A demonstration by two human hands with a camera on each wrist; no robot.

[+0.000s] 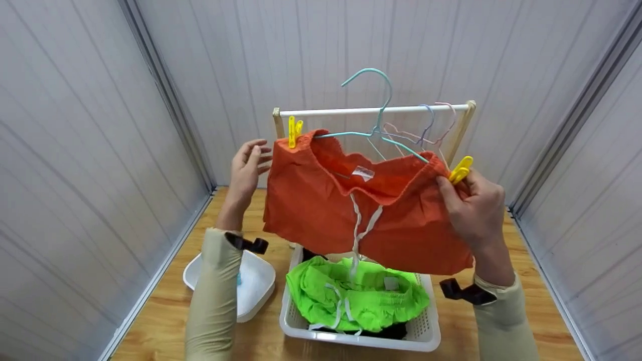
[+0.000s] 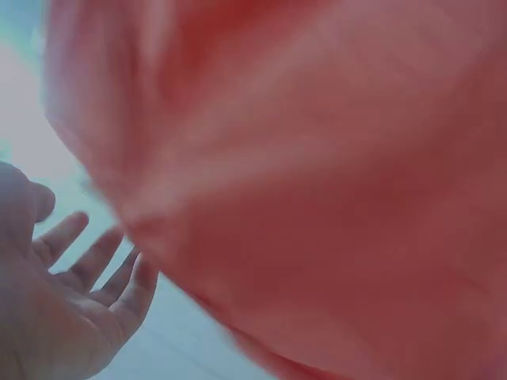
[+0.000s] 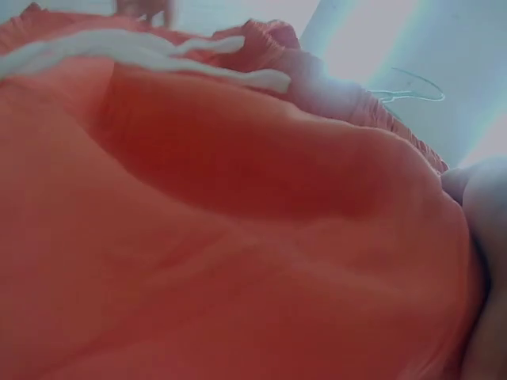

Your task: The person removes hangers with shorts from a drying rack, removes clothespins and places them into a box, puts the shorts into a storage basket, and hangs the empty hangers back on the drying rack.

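Orange shorts (image 1: pixel 311 200) with white drawstrings hang spread on a mint-green wire hanger (image 1: pixel 351 134), whose hook points up. A yellow clothespin (image 1: pixel 292 133) clips the waistband at the left end, and another yellow clothespin (image 1: pixel 460 170) sits at the right end. My right hand (image 1: pixel 474 205) grips the shorts at the right waistband corner, thumb in front, right by that clothespin. Beside the left edge of the shorts, my left hand (image 1: pixel 247 170) has its fingers loosely extended and holds nothing. In the left wrist view its fingertips come close to the cloth; contact is unclear.
Behind stands a small rack with a white bar (image 1: pixel 331 113), carrying a purple hanger (image 1: pixel 427 125) and a pink hanger (image 1: pixel 449 133). Below, a white basket (image 1: pixel 361 341) holds bright green shorts (image 1: pixel 361 296) and dark cloth. A white basin (image 1: pixel 258 291) sits left on the wood floor.
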